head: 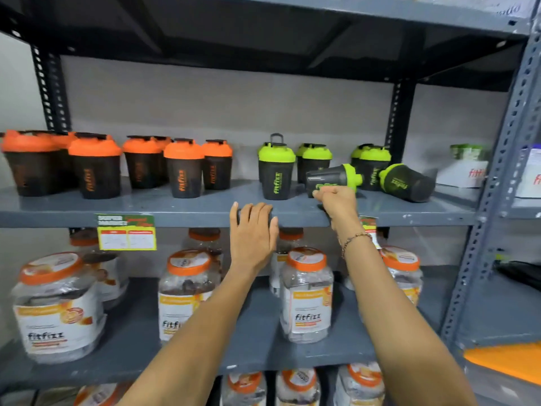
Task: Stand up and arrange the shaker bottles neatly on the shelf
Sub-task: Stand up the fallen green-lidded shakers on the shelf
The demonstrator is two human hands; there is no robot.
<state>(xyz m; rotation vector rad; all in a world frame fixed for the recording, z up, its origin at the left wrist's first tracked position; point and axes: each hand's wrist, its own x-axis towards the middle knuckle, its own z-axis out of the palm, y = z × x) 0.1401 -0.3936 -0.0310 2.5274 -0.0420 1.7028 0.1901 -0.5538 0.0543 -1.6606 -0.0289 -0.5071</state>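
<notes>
On the grey shelf (164, 205) stand several orange-lidded black shaker bottles (183, 169) at the left and several green-lidded ones (276, 171) at the right. One green-lidded shaker (330, 175) lies on its side with its lid pointing right, and my right hand (336, 202) grips its body from the front. A second green-lidded shaker (407, 183) lies tipped over further right, lid to the left. My left hand (253, 230) rests flat, fingers apart, against the shelf's front edge and holds nothing.
Below, a lower shelf (257, 341) carries large clear jars with orange lids (306, 294). A yellow price tag (126, 232) hangs on the shelf edge. A white box (465, 171) sits at the far right beside the perforated upright (497, 171). Another shelf closes the space overhead.
</notes>
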